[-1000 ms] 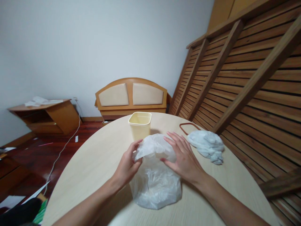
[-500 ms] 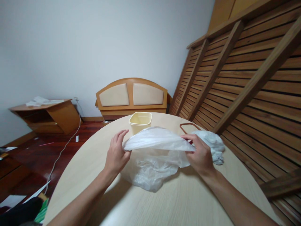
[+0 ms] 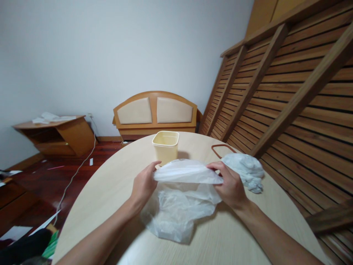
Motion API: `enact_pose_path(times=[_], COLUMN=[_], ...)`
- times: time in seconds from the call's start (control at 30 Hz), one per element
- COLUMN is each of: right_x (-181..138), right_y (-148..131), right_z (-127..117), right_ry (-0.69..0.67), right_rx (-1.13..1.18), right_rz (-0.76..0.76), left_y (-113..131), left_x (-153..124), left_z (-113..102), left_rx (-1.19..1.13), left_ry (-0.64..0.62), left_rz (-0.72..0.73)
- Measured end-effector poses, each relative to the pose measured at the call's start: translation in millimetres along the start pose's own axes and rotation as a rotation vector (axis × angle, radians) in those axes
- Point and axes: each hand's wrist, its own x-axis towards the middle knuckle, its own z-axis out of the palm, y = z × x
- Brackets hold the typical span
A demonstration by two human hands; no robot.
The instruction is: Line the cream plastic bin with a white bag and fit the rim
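A thin, whitish see-through plastic bag (image 3: 183, 206) hangs between my two hands over the round table, its top edge folded outward and its lower part spread toward me. My left hand (image 3: 143, 184) is closed on the left end of the folded edge. At the right end my right hand (image 3: 229, 185) pinches the same fold between thumb and fingers. Just behind the bag stands a pale yellow square bin (image 3: 165, 147), upright with its mouth upward. The bag overlaps the bin's lower front in view.
Behind my right hand lie a brown rounded frame (image 3: 215, 146) and a crumpled pale bundle (image 3: 245, 171). The round table (image 3: 107, 187) has a curved edge. Slatted wooden panels (image 3: 278, 110) lean at the right; a cable (image 3: 78, 171) crosses the floor at left.
Both hands have moved closer together and a little lower, bringing the bag's folded edge down and nearer me. More of the yellow bin shows. My left fingers have closed on the edge.
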Motion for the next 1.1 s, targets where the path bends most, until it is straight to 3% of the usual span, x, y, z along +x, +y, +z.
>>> enact_pose_path(times=[0.07,0.13,0.27,0.33,0.43,0.53,0.6,0.7,0.87,1.1], right_x=[1,4,9,10,8,8,9,11,14,15], right_y=[1,-2,-15,-20,-18,-6,3,13,2,-23], right_z=[-3,-6,-13,-16,-17,-13,-9,-4,-9,-4], right_ry=[0.009,-0.064,-0.468,-0.569,-0.427,-0.157,-0.069,-0.157,-0.397,-0.430], right_rx=[0.001,0.066,0.316,0.410,0.436,0.333,0.296,0.317,0.473,0.491], right_rz=[-0.007,-0.074,-0.260,-0.262,-0.138,0.179,0.389,0.500,0.442,0.626], left_y=[-4,-6,-5,-4,-3,2,8,19,34,48], left_x=[4,7,6,3,-3,-8,-10,-13,-17,-24], left_z=[-8,-14,-16,-13,-11,-17,-22,-27,-30,-26], left_rx=[0.025,0.014,-0.106,-0.148,-0.101,-0.028,-0.003,0.012,0.000,-0.048], left_ry=[0.099,0.175,0.159,0.144,0.192,0.282,0.324,0.345,0.363,0.384], left_rz=[0.020,0.045,0.157,0.256,0.486,0.787,0.949,1.090,1.163,1.201])
